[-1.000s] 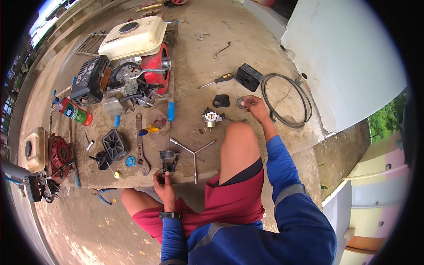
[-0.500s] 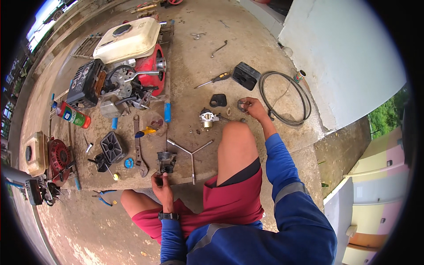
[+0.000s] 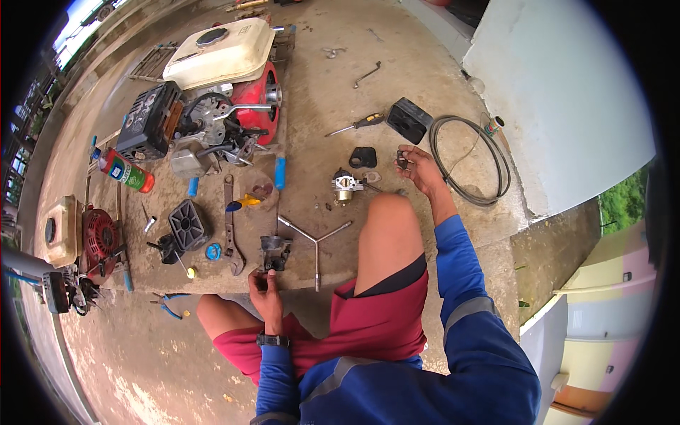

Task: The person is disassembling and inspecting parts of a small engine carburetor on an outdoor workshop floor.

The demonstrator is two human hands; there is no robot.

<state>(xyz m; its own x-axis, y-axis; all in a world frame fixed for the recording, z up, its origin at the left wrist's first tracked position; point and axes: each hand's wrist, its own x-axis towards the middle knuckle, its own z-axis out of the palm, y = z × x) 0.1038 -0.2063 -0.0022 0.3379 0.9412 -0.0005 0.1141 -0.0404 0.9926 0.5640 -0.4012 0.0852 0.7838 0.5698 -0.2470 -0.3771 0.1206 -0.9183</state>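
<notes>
Since so many parts lie loose on the concrete slab, I judge the strip-down of the small engine at eleven o'clock well advanced and reassembly not yet begun. At nine o'clock the red recoil cover and a black ribbed cover sit apart from it. My left hand, at six o'clock, is curled around a small dark piece I cannot identify, just below the dark metal housing and three-way wrench. At centre the carburetor rests untouched. At two o'clock my right hand pinches a small dark part near the coiled hose.
</notes>
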